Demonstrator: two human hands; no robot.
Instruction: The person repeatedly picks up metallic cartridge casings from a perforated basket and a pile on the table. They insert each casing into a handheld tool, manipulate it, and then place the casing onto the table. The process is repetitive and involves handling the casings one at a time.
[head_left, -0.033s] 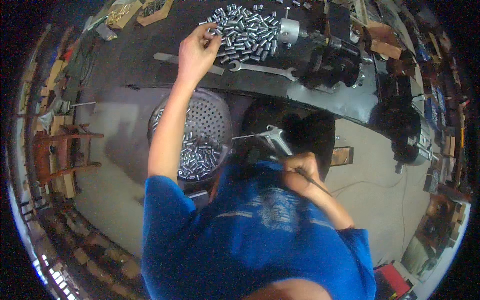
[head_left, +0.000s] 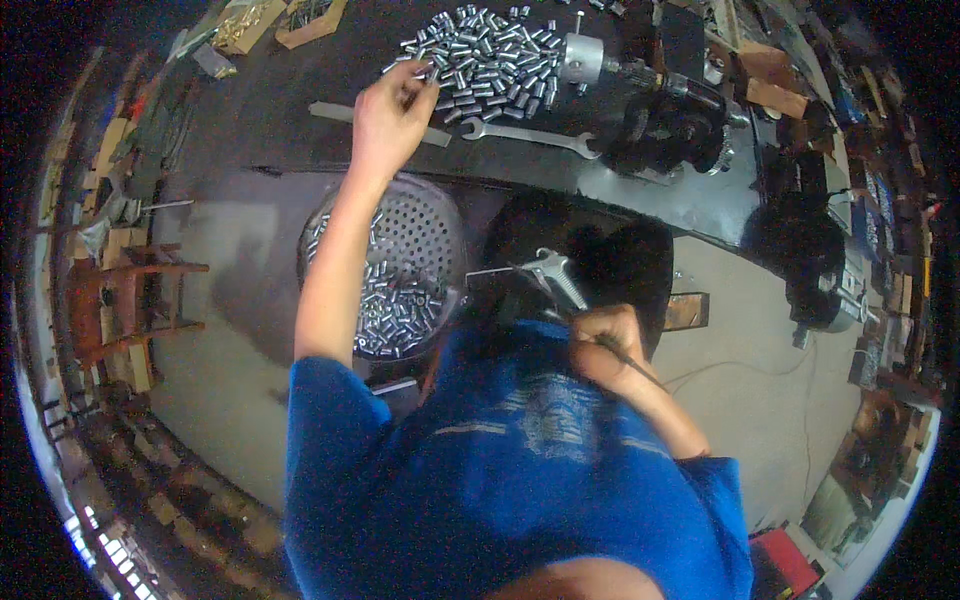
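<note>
My left hand (head_left: 390, 120) reaches over the dark bench to the left edge of a heap of short shiny metal cylinders (head_left: 490, 65). Its thumb and fingers are curled into a pinch. A bit of shiny metal shows at the fingertips, but whether it is held or lies in the heap is unclear. Low in front of my body, my right hand (head_left: 605, 345) is wrapped around a silver air blow gun (head_left: 560, 275). The gun's thin nozzle points left, towards a round perforated metal basket (head_left: 440, 215) below the bench edge. More small metal cylinders (head_left: 395, 325) lie in that basket, partly behind my left forearm.
An open-end wrench (head_left: 530, 137) and a flat metal bar (head_left: 335, 113) lie in front of the heap. To its right stands a chuck-like metal cylinder (head_left: 583, 60) joined to dark machinery (head_left: 675, 120). A wooden stool (head_left: 130, 300) stands left; a thin hose (head_left: 740, 370) trails right.
My left hand has drawn back very slightly, down and to the left along the heap's edge. My right hand still grips the blow gun, and the whole view has shifted a little.
</note>
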